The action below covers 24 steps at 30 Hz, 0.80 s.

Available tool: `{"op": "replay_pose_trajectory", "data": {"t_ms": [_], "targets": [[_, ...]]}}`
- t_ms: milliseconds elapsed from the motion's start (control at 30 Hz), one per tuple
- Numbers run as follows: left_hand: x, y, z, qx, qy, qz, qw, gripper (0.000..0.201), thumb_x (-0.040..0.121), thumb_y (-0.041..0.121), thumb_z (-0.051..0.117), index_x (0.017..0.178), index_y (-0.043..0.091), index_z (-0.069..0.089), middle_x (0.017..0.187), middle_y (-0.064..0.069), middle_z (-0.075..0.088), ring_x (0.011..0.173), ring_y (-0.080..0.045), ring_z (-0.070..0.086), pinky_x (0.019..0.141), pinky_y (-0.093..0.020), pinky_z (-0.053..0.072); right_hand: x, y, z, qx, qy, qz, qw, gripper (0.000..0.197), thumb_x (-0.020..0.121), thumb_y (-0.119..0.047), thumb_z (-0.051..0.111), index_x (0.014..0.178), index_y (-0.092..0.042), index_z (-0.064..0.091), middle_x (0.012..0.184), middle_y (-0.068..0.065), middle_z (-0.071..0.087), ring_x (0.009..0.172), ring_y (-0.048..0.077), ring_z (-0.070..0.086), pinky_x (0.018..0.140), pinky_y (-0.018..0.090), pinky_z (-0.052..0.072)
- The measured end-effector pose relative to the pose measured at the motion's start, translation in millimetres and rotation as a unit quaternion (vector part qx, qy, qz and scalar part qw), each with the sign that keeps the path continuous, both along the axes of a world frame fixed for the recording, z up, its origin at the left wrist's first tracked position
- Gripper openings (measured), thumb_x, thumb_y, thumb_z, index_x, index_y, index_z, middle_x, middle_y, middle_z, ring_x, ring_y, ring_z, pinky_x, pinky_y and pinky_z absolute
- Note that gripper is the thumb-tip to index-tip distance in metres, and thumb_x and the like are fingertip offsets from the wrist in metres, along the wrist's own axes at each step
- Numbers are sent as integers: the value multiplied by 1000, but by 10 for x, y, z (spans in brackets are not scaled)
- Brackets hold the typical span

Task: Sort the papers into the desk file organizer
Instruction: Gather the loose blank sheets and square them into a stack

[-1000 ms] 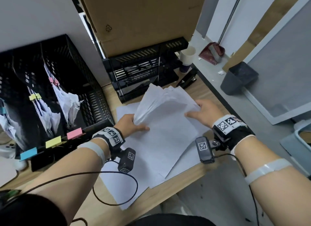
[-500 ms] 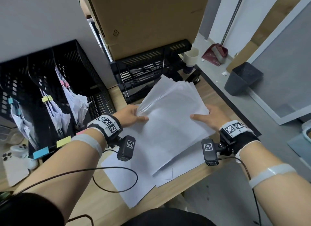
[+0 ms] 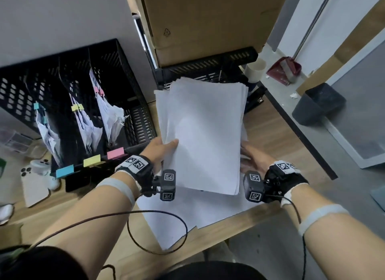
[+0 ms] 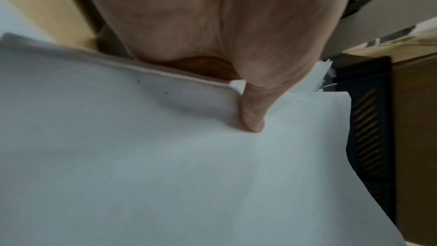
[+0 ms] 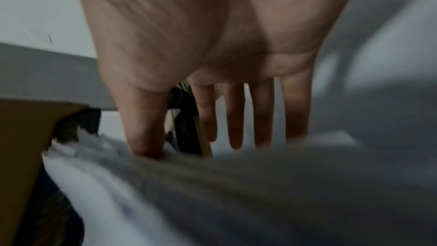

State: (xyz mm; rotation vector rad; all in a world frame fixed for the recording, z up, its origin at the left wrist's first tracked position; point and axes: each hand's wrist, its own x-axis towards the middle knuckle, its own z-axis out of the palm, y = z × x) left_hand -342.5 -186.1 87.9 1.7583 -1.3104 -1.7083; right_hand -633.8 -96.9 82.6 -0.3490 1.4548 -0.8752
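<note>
I hold a stack of white papers (image 3: 204,133) tilted up above the desk. My left hand (image 3: 164,146) grips its left edge, and the left wrist view shows the thumb (image 4: 252,117) pressed on the top sheet (image 4: 165,175). At the right edge is my right hand (image 3: 253,159), partly hidden behind the stack. In the right wrist view its fingers (image 5: 236,128) are straight and spread, with the thumb touching the blurred paper (image 5: 236,194). The black mesh file organizer (image 3: 133,96) stands at left; its three slots hold clipped papers and carry blue, yellow and pink labels.
More loose sheets (image 3: 187,215) lie on the wooden desk under the stack. Behind it stands a black letter tray (image 3: 208,65) with a cardboard box on top, and a paper cup (image 3: 255,71). A phone (image 3: 34,186) lies at left. A bin (image 3: 318,104) stands on the floor at right.
The fanned sheets have been gathered into a squared stack and lifted toward me. My right hand slid from the top of the paper to its right edge.
</note>
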Motion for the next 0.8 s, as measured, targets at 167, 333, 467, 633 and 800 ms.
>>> {"op": "replay_pose_trajectory", "data": {"t_ms": [167,333,467,633,800], "targets": [[-149,228,-412,-4,-144,-75,987,36,88,19,64,122,6,65,115,-13,72,105,-33,69,97,-40,55,330,29,-257,92,-42,-10,995,52,83,-56,62,113,-14,62,103,8,66,87,28,64,75,39,54],[-182,383,-740,-40,-258,-129,957,57,66,33,60,117,7,67,124,-19,63,123,-38,57,104,-44,50,558,19,-459,43,225,152,962,51,81,-34,69,126,-14,53,124,6,61,106,24,60,97,38,48],[-171,379,-811,-61,-247,-107,961,66,63,45,61,119,10,67,124,-16,63,122,-35,58,103,-43,50,682,-80,-474,103,307,177,929,76,82,-34,65,147,-21,28,136,14,39,114,33,53,80,29,44],[-164,442,-742,-71,-208,-62,973,39,74,20,75,111,7,68,122,-19,63,119,-37,57,104,-46,47,662,-133,-484,149,292,191,925,86,81,-27,66,148,-13,13,144,14,37,108,33,52,79,33,41],[-170,491,-724,-67,-216,-73,971,53,76,25,71,125,8,62,139,-19,53,135,-35,46,112,-45,40,674,-76,-468,201,378,250,868,75,74,-38,59,141,-17,33,136,14,39,117,34,48,91,39,47]]}}
